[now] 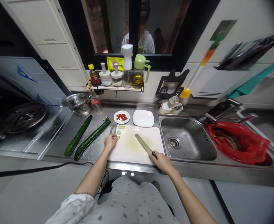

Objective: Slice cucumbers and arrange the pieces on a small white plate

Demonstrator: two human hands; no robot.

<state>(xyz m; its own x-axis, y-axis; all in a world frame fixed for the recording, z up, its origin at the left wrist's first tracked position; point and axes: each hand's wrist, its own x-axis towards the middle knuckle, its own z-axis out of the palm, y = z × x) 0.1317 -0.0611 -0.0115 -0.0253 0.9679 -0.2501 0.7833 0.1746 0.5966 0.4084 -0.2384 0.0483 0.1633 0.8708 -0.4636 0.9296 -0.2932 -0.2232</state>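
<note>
Centre frame: right hand clasped on black-handled steel knife, angled away, I judge, to spare left hand, its grip unclear, at round pale-green cucumber slices.

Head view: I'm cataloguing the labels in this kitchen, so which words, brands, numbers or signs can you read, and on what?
None can be read with certainty.
Yellow packet: markings with a round red emblem, too small and partly hidden.
Yellow-capped bottle: red label, lettering too small.
Panel beside the stove: blue shapes, no legible words.
White caddy by the sink: a small mark, too small to read.
</note>
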